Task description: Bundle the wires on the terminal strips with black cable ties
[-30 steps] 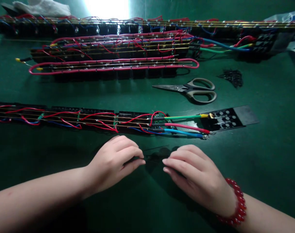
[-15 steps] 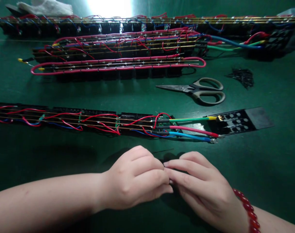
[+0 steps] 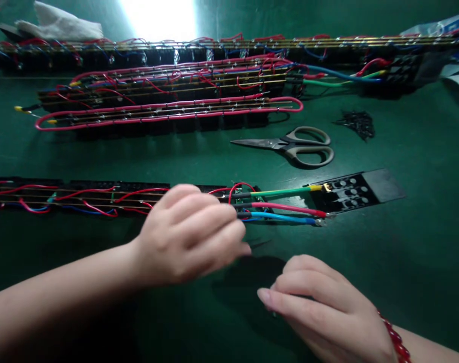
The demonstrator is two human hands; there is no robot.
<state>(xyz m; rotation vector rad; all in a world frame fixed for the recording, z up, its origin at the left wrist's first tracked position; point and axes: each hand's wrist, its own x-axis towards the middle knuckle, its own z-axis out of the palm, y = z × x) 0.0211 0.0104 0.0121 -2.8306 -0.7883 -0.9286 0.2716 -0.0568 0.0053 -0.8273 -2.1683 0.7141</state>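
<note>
My left hand (image 3: 193, 234) is closed, its fingers curled in over the front edge of a long wired strip (image 3: 89, 196) and hiding part of it. A thin dark sliver (image 3: 261, 244) shows just past its thumb tip; whether it is held I cannot tell. Lower right, my right hand (image 3: 323, 302) is closed too, thumb and fingers pressed together; a tiny bit of something shows under the fingertips. A gap separates the two hands. From the strip's right end run a green cable (image 3: 282, 192), a red cable (image 3: 289, 208) and a blue cable (image 3: 284, 218).
Scissors (image 3: 289, 145) lie behind the strip, beside a small heap of thin black pieces (image 3: 355, 124). A black plate with round holes (image 3: 350, 194) is at the cables' ends. Farther back are a red-cabled assembly (image 3: 169, 108), another long strip (image 3: 199, 50) and a white cloth (image 3: 63, 25).
My hands have parted. The left moved up and left over the strip's edge; the right moved slightly down and right, its fingers closing. The view has shifted a little.
</note>
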